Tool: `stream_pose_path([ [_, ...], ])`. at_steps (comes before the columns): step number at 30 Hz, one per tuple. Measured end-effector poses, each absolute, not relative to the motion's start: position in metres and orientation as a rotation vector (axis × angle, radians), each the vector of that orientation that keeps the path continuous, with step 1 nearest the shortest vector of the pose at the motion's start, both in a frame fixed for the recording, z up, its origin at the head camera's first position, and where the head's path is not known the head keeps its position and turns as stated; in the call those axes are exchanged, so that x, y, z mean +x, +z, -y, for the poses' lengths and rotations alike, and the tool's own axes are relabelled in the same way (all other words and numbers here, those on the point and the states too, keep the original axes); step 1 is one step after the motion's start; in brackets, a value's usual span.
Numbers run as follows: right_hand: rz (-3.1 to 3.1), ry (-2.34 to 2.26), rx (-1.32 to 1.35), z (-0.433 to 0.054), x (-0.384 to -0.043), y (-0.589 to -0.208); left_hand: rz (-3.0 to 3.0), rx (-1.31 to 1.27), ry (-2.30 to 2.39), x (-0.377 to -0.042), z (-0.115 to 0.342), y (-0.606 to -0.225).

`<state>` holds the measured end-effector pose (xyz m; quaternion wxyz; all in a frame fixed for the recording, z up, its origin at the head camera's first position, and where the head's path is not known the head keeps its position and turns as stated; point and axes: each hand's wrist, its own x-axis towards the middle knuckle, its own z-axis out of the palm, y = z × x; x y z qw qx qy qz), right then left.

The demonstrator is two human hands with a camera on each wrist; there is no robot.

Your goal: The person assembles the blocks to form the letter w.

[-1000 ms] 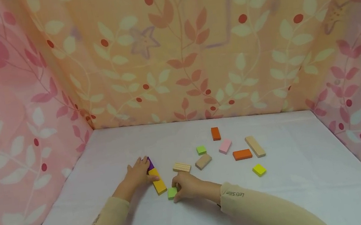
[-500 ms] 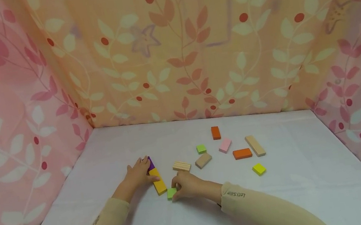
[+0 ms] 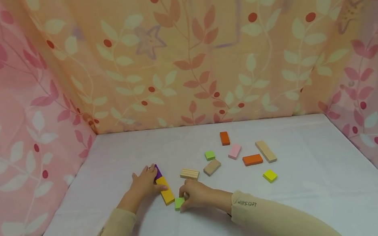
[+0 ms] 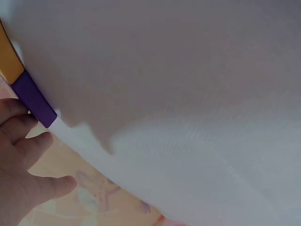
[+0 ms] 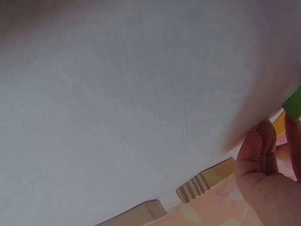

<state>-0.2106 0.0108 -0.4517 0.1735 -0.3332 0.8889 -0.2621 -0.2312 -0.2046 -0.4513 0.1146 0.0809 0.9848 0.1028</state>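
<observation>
My left hand (image 3: 144, 182) lies along a row made of a purple block (image 3: 158, 172) and yellow-orange blocks (image 3: 167, 196). Its fingertips touch the purple end and the thumb rests on the yellow-orange part. In the left wrist view the fingers sit against the side of the purple block (image 4: 35, 100). With thumb and fingers, my right hand (image 3: 197, 194) pinches a small light green block (image 3: 178, 204) just right of the row's near end. Only a corner of that green block (image 5: 294, 104) shows in the right wrist view, above the fingertips.
Behind my right hand lie a striped wooden block (image 3: 189, 173) and a plain wooden block (image 3: 212, 167). Farther right are a second green block (image 3: 210, 155), a pink block (image 3: 234, 151), orange blocks (image 3: 252, 160), a long wooden block (image 3: 265, 151) and a yellow block (image 3: 270, 175). Patterned curtains (image 3: 179, 54) surround the table.
</observation>
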Motion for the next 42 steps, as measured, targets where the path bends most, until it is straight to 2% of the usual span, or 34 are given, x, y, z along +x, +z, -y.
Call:
stream_pose_path([
  [6, -2.470, -0.806, -0.910, -0.015, -0.214, -0.449, -2.895, 0.238, 0.315, -0.232, 0.205, -0.452],
  [20, -2.503, -1.096, -0.590, -0.045, -0.243, -0.448, -2.865, 0.192, 0.353, -0.231, 0.203, -0.454],
  [42, -2.459, -0.993, -0.386, -0.044, -0.266, -0.461, -2.867, 0.192, 0.356, -0.228, 0.200, -0.452],
])
